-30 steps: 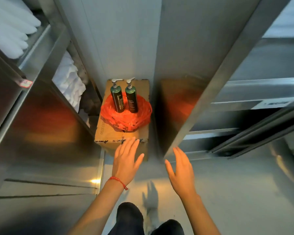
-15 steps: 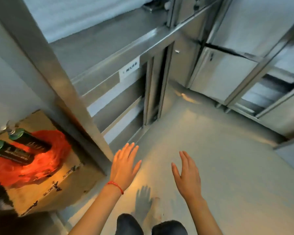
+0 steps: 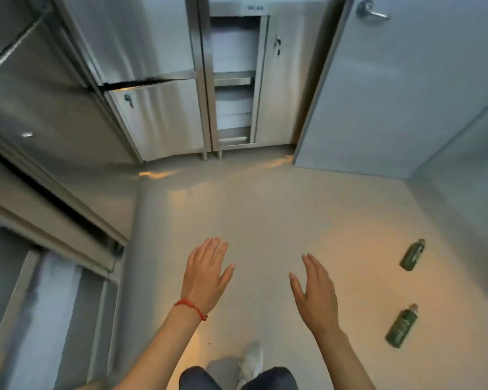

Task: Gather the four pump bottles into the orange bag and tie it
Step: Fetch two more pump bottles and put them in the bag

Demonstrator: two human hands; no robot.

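Note:
Two dark green pump bottles stand on the pale floor at the right: one farther off (image 3: 412,255), one nearer (image 3: 401,325). My left hand (image 3: 206,273), with a red string at the wrist, hovers flat with straight fingers over the floor and holds nothing. My right hand (image 3: 316,294) is also held out with straight fingers, empty, well left of both bottles. The orange bag and the other two bottles are out of view.
Steel cabinets (image 3: 164,116) line the far side, one (image 3: 233,80) with its door open on shelves. A steel unit (image 3: 48,175) juts in at the left. A grey door (image 3: 400,88) with a lever handle stands at the right. My shoe (image 3: 250,361) is below.
The view has swung right, away from the cardboard box with the orange bag and two bottles. Two bottles on the floor have come into sight. Both hands stay empty and spread.

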